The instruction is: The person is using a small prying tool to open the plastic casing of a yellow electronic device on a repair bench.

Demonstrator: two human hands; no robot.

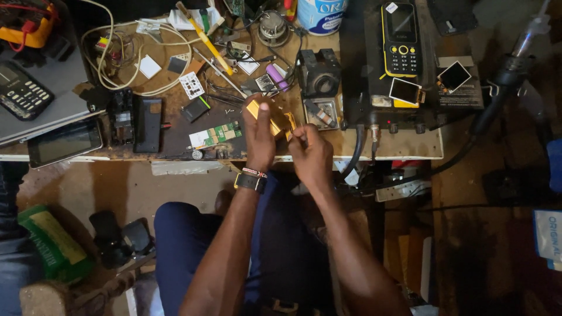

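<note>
Gold-coloured phone casing (270, 119) sits pinched in my left grip (259, 136), thumb on top, over the tabletop (380, 149) front edge; my right grip (310, 153) closes fingertips against its right end. Beyond, a green circuit board (215, 135), yellow-black keypad phone (402, 38), white-blue tub (321, 14).

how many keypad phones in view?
2. A black-and-yellow keypad phone lies on the black box at the top right; a dark keypad phone lies at the far left edge. Others may be hidden in the clutter.
</note>
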